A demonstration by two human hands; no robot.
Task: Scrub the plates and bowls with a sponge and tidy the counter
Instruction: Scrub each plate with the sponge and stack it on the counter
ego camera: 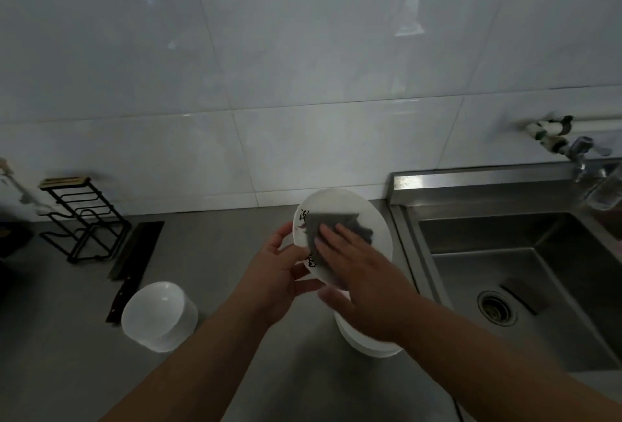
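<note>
plate: tilted above the worktop, beside the sink
left hand: grips its rim
right hand: fingers flat, pressing sponge on it
around: bowls, knife, rack at left

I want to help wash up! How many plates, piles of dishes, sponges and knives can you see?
plate, being scrubbed: 1
piles of white dishes, on the counter: 2
sponge: 1
knife: 1
Total: 5

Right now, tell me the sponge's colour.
The sponge is dark grey, clearest in the head view.
</note>
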